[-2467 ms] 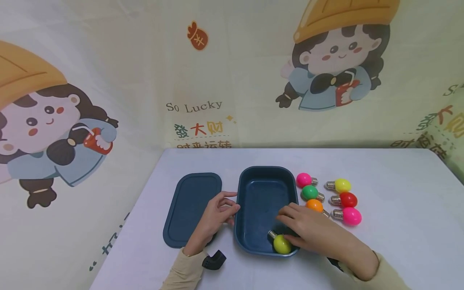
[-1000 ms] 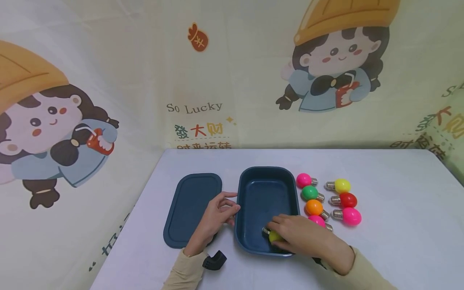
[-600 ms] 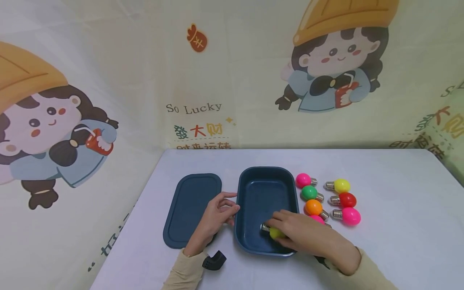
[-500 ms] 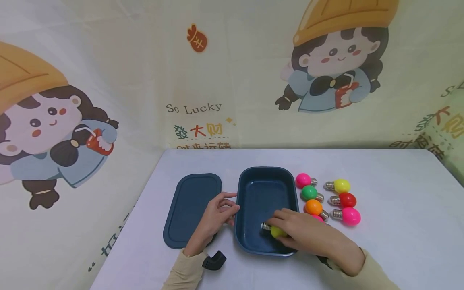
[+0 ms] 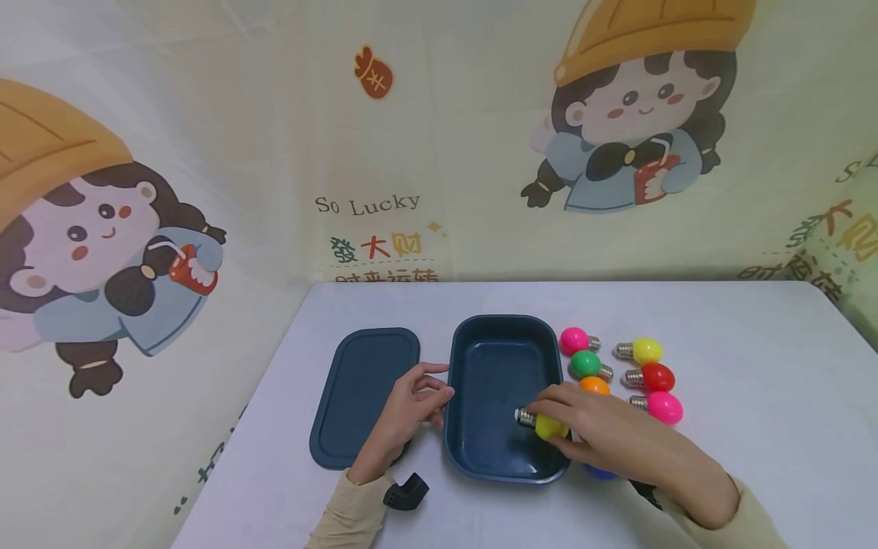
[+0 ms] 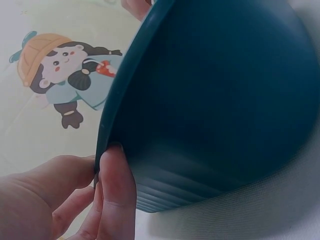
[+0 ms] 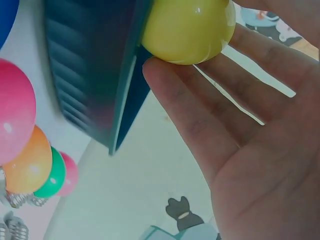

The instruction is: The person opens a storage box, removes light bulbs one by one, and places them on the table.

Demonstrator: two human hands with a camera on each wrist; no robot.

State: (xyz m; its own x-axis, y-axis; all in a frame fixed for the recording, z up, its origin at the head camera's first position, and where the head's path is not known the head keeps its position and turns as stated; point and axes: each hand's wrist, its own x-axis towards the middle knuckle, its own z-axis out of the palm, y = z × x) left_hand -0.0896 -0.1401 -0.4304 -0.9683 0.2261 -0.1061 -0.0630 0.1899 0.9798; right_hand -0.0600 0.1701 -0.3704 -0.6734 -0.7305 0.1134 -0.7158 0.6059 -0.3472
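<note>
My right hand [image 5: 597, 427] pinches a yellow light bulb [image 5: 551, 428] between thumb and fingers, over the right side of a dark blue box [image 5: 504, 479]. The bulb's metal screw base points left, toward the middle of the box. In the right wrist view, the round yellow bulb [image 7: 190, 30] overlaps the box's rim, fingertips against its underside. At the opposite side of the box, my left hand [image 5: 411, 400] holds the left rim. The left wrist view has the thumb and a finger [image 6: 116, 185] on either side of the box wall [image 6: 215, 100].
A flat dark blue lid [image 5: 366, 396] lies left of the box. Right of it, several bulbs rest in two rows, among them a green one [image 5: 585, 364], a red one [image 5: 659, 377] and a pink one [image 5: 664, 408]. Part of a blue bulb [image 5: 601, 473] shows below the right hand.
The right hand has taken hold of the yellow bulb from the box's near right corner and moved it up and right toward the right rim. The left hand has stayed in place.
</note>
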